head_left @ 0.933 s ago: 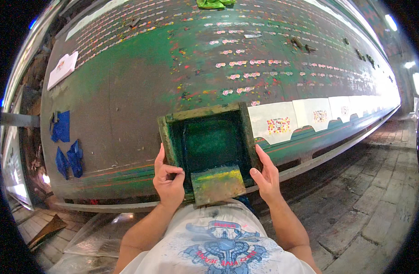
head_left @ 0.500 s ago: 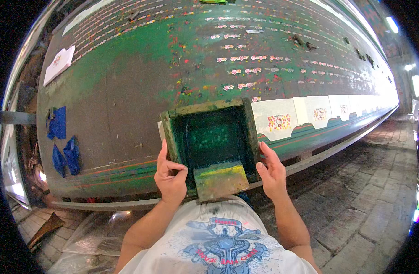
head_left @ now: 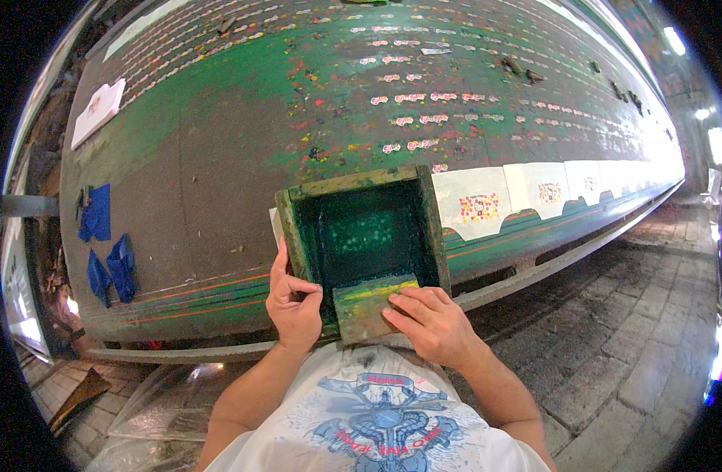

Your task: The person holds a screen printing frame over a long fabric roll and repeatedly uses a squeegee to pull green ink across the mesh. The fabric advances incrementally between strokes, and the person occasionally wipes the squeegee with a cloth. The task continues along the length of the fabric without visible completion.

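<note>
Right hand [head_left: 436, 324] has moved inward from beside the frame's right rail to the flat board [head_left: 359, 316]. Its fingers are bent over the board's face; the thumb is hidden, so whether it grips cannot be told. Left hand [head_left: 295, 315] is closed around the lower left rail of the frame [head_left: 357, 183], forefinger extended along the outside. The frame is at the near edge of the bench [head_left: 219, 189], left of the printed white pieces [head_left: 473, 224]; the board leans across its near end.
</note>
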### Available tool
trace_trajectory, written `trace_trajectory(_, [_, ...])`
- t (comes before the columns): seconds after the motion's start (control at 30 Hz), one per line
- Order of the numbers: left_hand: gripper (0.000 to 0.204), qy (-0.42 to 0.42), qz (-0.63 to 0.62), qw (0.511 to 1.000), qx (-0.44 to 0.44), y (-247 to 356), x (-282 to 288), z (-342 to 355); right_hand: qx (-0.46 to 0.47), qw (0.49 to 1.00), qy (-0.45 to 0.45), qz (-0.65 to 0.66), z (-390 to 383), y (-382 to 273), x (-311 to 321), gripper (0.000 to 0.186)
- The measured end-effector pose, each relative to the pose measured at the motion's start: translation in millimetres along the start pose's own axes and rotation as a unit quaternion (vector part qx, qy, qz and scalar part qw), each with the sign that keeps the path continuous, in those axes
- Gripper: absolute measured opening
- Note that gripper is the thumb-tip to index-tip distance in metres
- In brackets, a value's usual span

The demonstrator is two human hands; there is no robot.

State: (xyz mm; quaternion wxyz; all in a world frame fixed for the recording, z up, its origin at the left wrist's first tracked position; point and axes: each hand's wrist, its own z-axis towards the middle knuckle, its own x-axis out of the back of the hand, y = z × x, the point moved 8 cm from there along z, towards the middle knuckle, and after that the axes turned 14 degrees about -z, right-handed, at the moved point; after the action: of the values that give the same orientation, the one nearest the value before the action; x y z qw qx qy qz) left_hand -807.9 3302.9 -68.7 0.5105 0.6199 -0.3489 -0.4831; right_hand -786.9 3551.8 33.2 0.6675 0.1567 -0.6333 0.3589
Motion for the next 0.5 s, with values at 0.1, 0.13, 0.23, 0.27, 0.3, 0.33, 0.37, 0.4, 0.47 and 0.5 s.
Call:
trace_trajectory(0.1, [0.023, -0.021, 0.035, 0.999, -0.021, 0.4, 1.4, 0.5, 0.021, 0.999, 0.032, 0.014, 11.0, 2.6, 8.9, 0.045])
trace_trajectory(0.13, [0.023, -0.031, 0.051, 0.998, -0.033, 3.1, -1.2, 1.7, 0.027, 0.999, 0.030, 0.014, 16.2, 3.8, 10.8, 0.044])
trace_trajectory(0.23, [0.037, 0.038, -0.083, 0.996, -0.002, 5.1, -1.3, 2.3, 0.050, 0.998, 0.020, 0.016, 26.2, 5.4, 14.2, 0.042])
trace_trajectory(0.27, [0.047, 0.026, -0.044, 0.998, -0.024, 19.2, -3.9, 5.6, 0.060, 0.998, 0.013, 0.018, 26.7, 6.1, 14.2, 0.041])
trace_trajectory(0.3, [0.045, 0.016, -0.008, 0.998, -0.058, 34.7, -2.1, 13.8, 0.072, 0.997, 0.006, 0.020, 26.7, 6.6, 13.5, 0.041])
trace_trajectory(0.33, [0.042, 0.009, 0.027, 0.995, -0.091, 51.6, 2.9, 26.9, 0.074, 0.997, 0.006, 0.022, 26.8, 6.9, 14.3, 0.041])
trace_trajectory(0.37, [0.039, 0.006, 0.061, 0.990, -0.125, 70.9, 6.9, 40.0, 0.079, 0.997, 0.006, 0.023, 26.3, 7.0, 13.9, 0.041])
trace_trajectory(0.4, [0.035, -0.052, 0.115, 0.968, -0.217, 109.7, -0.5, 53.8, 0.088, 0.996, 0.005, 0.026, 26.0, 7.6, 14.9, 0.041])
trace_trajectory(0.47, [0.023, -0.133, 0.154, 0.902, -0.381, 199.0, -32.5, 66.6, 0.107, 0.994, 0.007, 0.029, 25.7, 8.6, 15.5, 0.041])
trace_trajectory(0.5, [0.015, -0.165, 0.140, 0.865, -0.453, 245.0, -51.5, 63.0, 0.114, 0.993, 0.008, 0.031, 24.2, 10.0, 13.4, 0.041])
